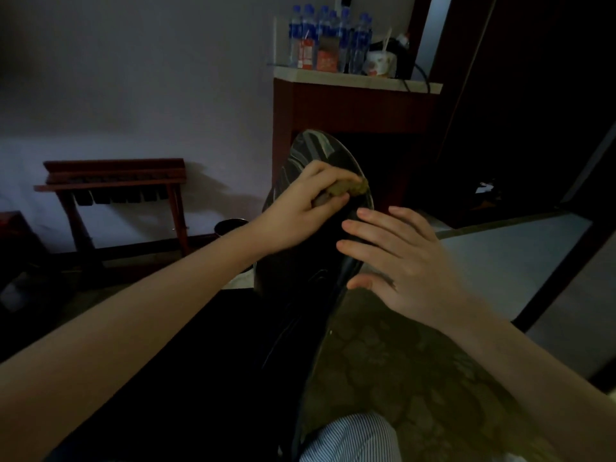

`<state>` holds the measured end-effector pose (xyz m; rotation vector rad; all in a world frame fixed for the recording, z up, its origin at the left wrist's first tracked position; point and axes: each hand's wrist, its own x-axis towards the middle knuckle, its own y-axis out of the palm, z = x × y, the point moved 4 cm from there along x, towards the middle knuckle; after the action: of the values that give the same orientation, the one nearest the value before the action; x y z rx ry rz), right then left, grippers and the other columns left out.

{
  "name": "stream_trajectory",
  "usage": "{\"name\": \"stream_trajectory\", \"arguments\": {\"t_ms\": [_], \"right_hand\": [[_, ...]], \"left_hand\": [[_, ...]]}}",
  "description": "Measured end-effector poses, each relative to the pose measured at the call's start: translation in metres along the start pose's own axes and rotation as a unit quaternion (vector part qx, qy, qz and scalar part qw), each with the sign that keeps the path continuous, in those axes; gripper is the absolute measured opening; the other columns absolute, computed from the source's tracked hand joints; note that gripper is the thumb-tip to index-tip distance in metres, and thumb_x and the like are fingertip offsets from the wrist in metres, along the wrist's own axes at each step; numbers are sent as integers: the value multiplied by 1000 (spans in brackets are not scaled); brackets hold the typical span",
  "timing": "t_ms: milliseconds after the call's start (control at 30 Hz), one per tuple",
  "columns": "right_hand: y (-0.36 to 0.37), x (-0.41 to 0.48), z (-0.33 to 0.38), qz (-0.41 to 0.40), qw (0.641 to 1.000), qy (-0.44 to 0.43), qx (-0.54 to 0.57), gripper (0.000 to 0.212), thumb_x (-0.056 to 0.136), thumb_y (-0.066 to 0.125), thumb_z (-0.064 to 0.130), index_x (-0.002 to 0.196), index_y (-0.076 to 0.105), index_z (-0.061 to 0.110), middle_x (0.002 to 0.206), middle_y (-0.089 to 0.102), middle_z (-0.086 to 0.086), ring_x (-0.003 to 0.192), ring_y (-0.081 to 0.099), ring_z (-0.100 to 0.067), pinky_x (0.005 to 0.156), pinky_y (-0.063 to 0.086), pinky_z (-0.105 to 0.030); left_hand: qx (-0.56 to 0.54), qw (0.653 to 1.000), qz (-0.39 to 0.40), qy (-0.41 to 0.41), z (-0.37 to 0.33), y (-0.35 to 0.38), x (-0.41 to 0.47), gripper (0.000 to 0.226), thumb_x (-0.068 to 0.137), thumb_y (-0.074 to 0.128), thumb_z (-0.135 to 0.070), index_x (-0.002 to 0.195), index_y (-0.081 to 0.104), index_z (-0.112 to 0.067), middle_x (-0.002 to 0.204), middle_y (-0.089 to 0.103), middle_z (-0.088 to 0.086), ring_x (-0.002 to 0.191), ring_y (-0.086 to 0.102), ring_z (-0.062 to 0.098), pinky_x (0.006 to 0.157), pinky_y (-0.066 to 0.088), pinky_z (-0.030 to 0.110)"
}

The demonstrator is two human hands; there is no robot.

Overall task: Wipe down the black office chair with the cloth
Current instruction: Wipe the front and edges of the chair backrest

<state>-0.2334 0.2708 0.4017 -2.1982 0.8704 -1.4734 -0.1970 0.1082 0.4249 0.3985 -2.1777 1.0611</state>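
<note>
The black office chair (300, 295) fills the middle of the view, its glossy backrest seen edge-on and running up to a rounded top. My left hand (300, 208) grips a bunched olive-brown cloth (350, 188) and holds it against the upper part of the backrest. My right hand (400, 261) lies with straight fingers against the backrest's right edge, a little below the cloth, thumb under the rim. The chair's seat and base are lost in the dark.
A red-brown cabinet (350, 108) stands right behind the chair, with several water bottles (330, 38) and a cup on top. A wooden luggage rack (113, 188) stands at the left wall, a dark bin (230, 226) beside it. My striped trouser knee (353, 438) shows below.
</note>
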Motion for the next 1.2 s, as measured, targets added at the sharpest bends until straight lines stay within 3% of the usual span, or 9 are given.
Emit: {"name": "stream_trajectory", "arguments": {"t_ms": [200,367,500,633,700,833,933,1100,1200], "right_hand": [[-2,1,0,8,1000,-2,-9,36,90,50,41,118,51,18,123,63,-6,125,43,-20,107,28,-33],[-2,1,3,19,1000,16,-9,36,90,49,40,119,49,18,124,62,-6,126,41,-20,108,25,-30],[-4,0,1,29,999,21,-9,37,89,49,41,120,49,20,125,61,-5,127,41,-19,110,20,-28],[-2,1,1,28,999,17,-7,38,89,49,42,121,49,21,125,61,-4,127,41,-18,111,20,-28],[-1,0,0,25,1000,16,-5,37,91,48,43,121,49,22,125,61,-3,127,41,-18,111,21,-29],[-1,-1,3,20,1000,18,0,36,94,43,44,121,49,22,126,61,-3,128,41,-18,112,21,-31],[-1,1,4,16,1000,21,-3,36,91,47,43,121,49,21,125,61,-3,128,41,-18,111,21,-31],[-1,1,1,19,999,20,-20,37,89,48,43,119,49,21,123,63,-3,126,42,-18,111,21,-30],[0,1,0,26,999,25,-20,37,88,49,42,119,49,21,123,63,-3,126,41,-17,111,20,-29]], "left_hand": [[66,997,23,26,19,-4,32,26,89,50,-25,115,56,-24,100,43,-14,94,47,-4,89,36,11],[176,981,63,-58,59,-9,87,25,92,51,-23,111,63,-13,96,55,11,92,53,22,84,43,31],[180,973,105,-100,52,-11,103,20,94,49,-12,107,64,-11,79,52,-3,67,51,8,66,45,29],[166,971,135,-107,40,-13,93,22,94,50,-10,111,63,-11,94,56,10,87,57,22,85,48,37],[129,978,149,-75,29,-12,82,22,92,51,-7,111,63,-9,95,59,16,88,57,28,86,47,40],[82,980,181,-17,11,-12,56,25,91,52,-18,114,58,-27,102,48,-3,95,46,10,86,36,16],[73,978,196,-5,9,-15,55,26,86,48,-28,108,53,-41,107,51,1,100,48,13,91,38,20],[165,963,196,-87,40,-15,92,28,94,47,-13,117,59,-24,108,45,5,102,50,21,94,39,31],[204,952,188,-133,54,-14,107,28,95,44,-16,119,58,-23,107,39,3,99,51,23,92,42,35]]}}
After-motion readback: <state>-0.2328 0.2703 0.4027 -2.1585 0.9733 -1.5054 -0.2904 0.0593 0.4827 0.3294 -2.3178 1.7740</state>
